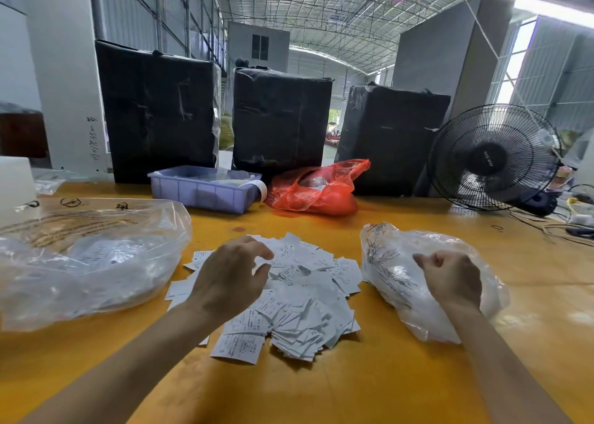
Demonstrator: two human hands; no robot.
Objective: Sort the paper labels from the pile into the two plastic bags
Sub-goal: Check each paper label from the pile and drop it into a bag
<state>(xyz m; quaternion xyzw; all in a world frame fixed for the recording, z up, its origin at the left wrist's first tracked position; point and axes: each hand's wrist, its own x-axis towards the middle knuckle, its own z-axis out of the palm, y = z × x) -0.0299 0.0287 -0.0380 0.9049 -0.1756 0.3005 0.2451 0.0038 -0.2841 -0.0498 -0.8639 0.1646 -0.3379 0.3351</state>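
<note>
A loose pile of white paper labels (299, 298) lies on the yellow table in front of me. My left hand (229, 279) hovers over the pile's left part, fingers loosely bent, thumb and forefinger apart, with nothing between them. A large clear plastic bag (90, 263) with some labels inside lies to the left of the pile. A smaller clear bag (392, 272), printed with text, lies to the right. Above that bag my right hand (450, 279) is curled into a loose fist with no label visible in it.
A purple plastic tray (199, 192) and a red plastic bag (315, 192) sit behind the pile. Three black-wrapped boxes (279, 121) stand along the back of the table. A black fan (491, 157) and cables occupy the back right corner.
</note>
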